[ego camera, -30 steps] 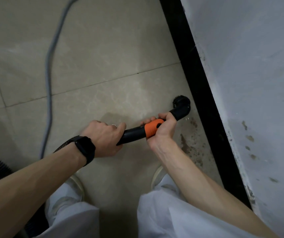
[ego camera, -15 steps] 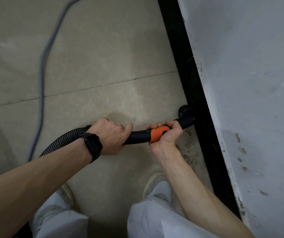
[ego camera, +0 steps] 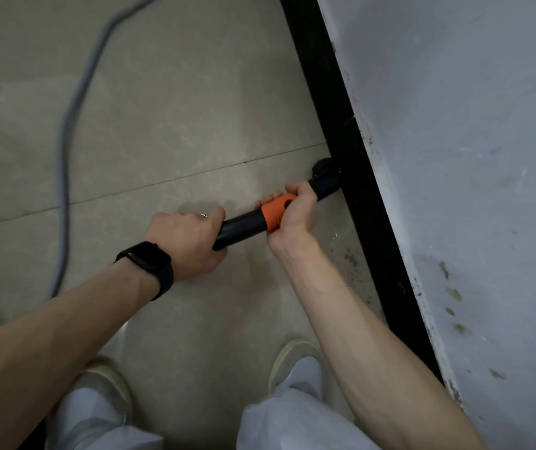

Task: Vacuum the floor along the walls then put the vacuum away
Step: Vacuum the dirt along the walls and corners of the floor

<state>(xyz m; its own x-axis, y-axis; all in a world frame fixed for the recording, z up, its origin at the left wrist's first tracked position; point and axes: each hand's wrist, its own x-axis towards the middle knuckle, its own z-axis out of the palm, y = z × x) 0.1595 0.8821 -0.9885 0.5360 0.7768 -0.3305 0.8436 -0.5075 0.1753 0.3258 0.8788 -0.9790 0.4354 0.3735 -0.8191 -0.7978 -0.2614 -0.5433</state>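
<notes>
Filling the right side of the view stood a stained grey wall (ego camera: 471, 157), with a black baseboard (ego camera: 357, 177) running along its foot where it met the tiled floor (ego camera: 169, 108). A grey cord (ego camera: 65, 151) snaked over the tiles at the left. Two pale shoes (ego camera: 296, 362) stood on the floor below the arms. The black vacuum wand (ego camera: 244, 227) lay angled toward the wall, its brush nozzle (ego camera: 323, 172) down on the floor and touching the baseboard. The left hand (ego camera: 188, 245), a dark watch (ego camera: 150, 264) on its wrist, had its fingers (ego camera: 210, 214) curled tightly round the wand's rear. The right hand (ego camera: 296, 212) wrapped its fingers round the orange collar (ego camera: 274, 212) just behind the nozzle.
</notes>
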